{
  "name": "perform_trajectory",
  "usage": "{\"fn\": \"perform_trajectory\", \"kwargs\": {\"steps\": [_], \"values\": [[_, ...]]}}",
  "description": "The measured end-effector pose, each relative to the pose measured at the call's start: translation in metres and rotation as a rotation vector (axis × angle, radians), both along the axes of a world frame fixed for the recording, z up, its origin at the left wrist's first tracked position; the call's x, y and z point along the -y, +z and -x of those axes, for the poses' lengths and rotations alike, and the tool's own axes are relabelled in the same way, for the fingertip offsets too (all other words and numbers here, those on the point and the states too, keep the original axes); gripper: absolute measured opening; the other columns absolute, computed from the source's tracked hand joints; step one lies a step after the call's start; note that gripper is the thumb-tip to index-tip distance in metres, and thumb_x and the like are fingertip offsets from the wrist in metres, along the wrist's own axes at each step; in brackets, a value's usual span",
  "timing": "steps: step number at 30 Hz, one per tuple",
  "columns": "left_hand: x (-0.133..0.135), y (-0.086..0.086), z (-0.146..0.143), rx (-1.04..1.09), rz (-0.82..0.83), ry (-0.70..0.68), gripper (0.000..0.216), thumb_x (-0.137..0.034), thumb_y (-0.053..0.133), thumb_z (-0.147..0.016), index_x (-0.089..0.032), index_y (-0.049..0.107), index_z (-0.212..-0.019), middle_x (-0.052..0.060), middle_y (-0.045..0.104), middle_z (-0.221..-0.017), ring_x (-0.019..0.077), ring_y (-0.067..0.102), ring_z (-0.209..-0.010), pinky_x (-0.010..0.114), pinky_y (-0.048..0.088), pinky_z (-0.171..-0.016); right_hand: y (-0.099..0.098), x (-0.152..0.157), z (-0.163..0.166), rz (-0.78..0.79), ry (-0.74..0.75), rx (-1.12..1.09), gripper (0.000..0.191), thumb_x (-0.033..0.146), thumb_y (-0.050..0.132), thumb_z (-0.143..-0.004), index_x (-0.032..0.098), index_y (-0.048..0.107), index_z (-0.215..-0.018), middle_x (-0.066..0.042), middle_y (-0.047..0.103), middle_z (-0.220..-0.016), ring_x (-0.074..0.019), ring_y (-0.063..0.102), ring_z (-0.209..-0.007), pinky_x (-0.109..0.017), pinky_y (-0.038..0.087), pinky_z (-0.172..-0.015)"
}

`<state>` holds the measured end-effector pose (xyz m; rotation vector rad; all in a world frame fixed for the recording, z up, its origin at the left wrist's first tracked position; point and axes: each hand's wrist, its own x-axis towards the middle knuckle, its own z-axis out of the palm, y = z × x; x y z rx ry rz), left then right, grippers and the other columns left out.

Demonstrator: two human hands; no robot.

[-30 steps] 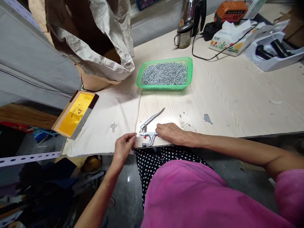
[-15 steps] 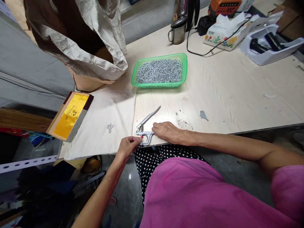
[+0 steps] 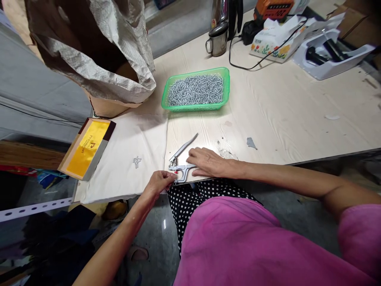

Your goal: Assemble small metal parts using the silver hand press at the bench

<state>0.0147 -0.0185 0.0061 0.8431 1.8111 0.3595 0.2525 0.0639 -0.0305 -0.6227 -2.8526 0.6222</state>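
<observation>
A grey hand press plier (image 3: 185, 171) with a coil spring, a raised lever and a red tip in its jaw lies at the table's front edge. My left hand (image 3: 160, 181) is pinched closed at the jaw, beside the red tip; whatever its fingertips hold is too small to make out. Around the right end of the plier's frame, my right hand (image 3: 208, 162) has its fingers and thumb apart. The lever (image 3: 186, 146) stands up beyond the fingers. A few small silvery pieces (image 3: 137, 161) lie on the white cloth (image 3: 125, 182) to the left.
A green basket (image 3: 196, 107) full of small silvery pieces stands beyond the plier. A large woven sack (image 3: 139, 93) and a yellow-lined box (image 3: 89, 147) are at left. Farther back are a metal mug (image 3: 218, 44), a cable, a tissue pack (image 3: 268, 49) and a white tray (image 3: 327, 69).
My right hand has loosened its fingers from the plier's frame and spread them. My left hand stays pinched at the jaw. The whole view has shifted slightly.
</observation>
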Motion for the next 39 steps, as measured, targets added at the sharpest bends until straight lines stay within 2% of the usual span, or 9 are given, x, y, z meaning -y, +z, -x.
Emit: {"fn": "perform_trajectory", "kwargs": {"steps": [4,7,11,18,21,24,28,34,39], "values": [[0.003,-0.001,0.0,0.0,-0.024,0.008,0.042,-0.053,0.086,-0.053,-0.016,0.067,-0.06,-0.002,0.056,-0.051,0.01,0.047,-0.048,0.023,0.036,-0.047,-0.004,-0.025,-0.003,-0.085,-0.051,-0.058,0.089,0.058,0.08,-0.084,0.012,0.045,-0.151,-0.028,0.036,-0.161,-0.0443,0.032,-0.146,-0.061,0.034,-0.113],[0.005,0.0,0.0,0.018,-0.05,-0.009,0.044,-0.055,0.086,-0.056,-0.017,0.065,-0.057,-0.002,0.055,-0.05,0.0096,0.046,-0.048,0.023,0.037,-0.048,-0.004,-0.041,0.001,-0.088,-0.026,0.035,0.102,0.069,0.083,-0.075,0.011,0.046,-0.151,-0.028,0.045,-0.154,-0.0476,0.033,-0.144,-0.066,0.029,-0.114],[0.006,-0.001,-0.001,0.009,-0.049,0.002,0.046,-0.057,0.086,-0.056,-0.017,0.064,-0.057,-0.002,0.055,-0.05,0.01,0.047,-0.048,0.023,0.038,-0.048,0.002,-0.045,0.006,-0.088,0.005,0.086,0.088,0.065,0.08,-0.08,0.012,0.051,-0.145,-0.022,0.06,-0.134,-0.0395,0.05,-0.123,-0.061,0.034,-0.108],[0.006,-0.003,0.002,-0.044,-0.027,-0.022,0.041,-0.054,0.082,-0.064,-0.017,0.066,-0.062,-0.001,0.059,-0.054,0.013,0.052,-0.051,0.026,0.043,-0.052,0.003,-0.029,-0.002,-0.089,-0.008,0.024,0.062,0.045,0.072,-0.093,0.013,0.052,-0.142,-0.016,0.066,-0.121,-0.0316,0.052,-0.109,-0.052,0.034,-0.101],[0.016,-0.002,-0.004,-0.338,-0.164,-0.159,0.034,-0.048,0.073,-0.08,-0.018,0.067,-0.067,0.003,0.063,-0.065,0.0177,0.059,-0.059,0.03,0.048,-0.058,-0.003,-0.024,-0.007,-0.091,0.014,-0.065,0.058,0.04,0.065,-0.099,0.012,0.047,-0.147,-0.014,0.066,-0.12,-0.0299,0.052,-0.108,-0.05,0.033,-0.102],[0.021,-0.004,-0.019,-0.641,-0.485,-0.372,0.022,-0.04,0.066,-0.092,-0.019,0.073,-0.09,0.009,0.071,-0.095,0.0263,0.068,-0.088,0.038,0.056,-0.077,-0.009,-0.019,-0.008,-0.097,0.008,-0.102,0.057,0.037,0.061,-0.102,0.012,0.042,-0.15,-0.015,0.066,-0.121,-0.0298,0.051,-0.11,-0.05,0.032,-0.103],[0.001,-0.016,-0.035,-0.682,-0.777,-0.679,0.039,-0.034,0.067,-0.096,-0.019,0.063,-0.132,0.018,0.063,-0.14,0.0343,0.057,-0.131,0.051,0.051,-0.108,-0.012,-0.017,-0.01,-0.068,0.001,-0.138,0.065,0.038,0.061,-0.102,0.013,0.036,-0.156,-0.017,0.065,-0.126,-0.0304,0.051,-0.113,-0.05,0.035,-0.103],[-0.041,-0.025,-0.029,-0.558,-0.742,-0.977,0.066,-0.035,0.068,-0.094,-0.017,0.044,-0.153,0.02,0.056,-0.149,0.0352,0.054,-0.134,0.057,0.046,-0.114,-0.004,-0.016,-0.025,-0.024,-0.066,-0.106,0.084,0.046,0.07,-0.096,0.011,0.03,-0.16,-0.023,0.058,-0.139,-0.0336,0.052,-0.12,-0.052,0.041,-0.102],[-0.041,-0.018,-0.034,-0.617,-0.687,-0.991,0.056,-0.03,0.069,-0.093,-0.016,0.052,-0.145,0.016,0.064,-0.129,0.0327,0.058,-0.116,0.051,0.052,-0.103,-0.002,-0.009,-0.023,-0.094,-0.193,0.03,0.046,0.035,0.068,-0.096,0.006,0.057,-0.132,-0.022,0.064,-0.12,-0.0321,0.053,-0.107,-0.045,0.045,-0.09]]}}
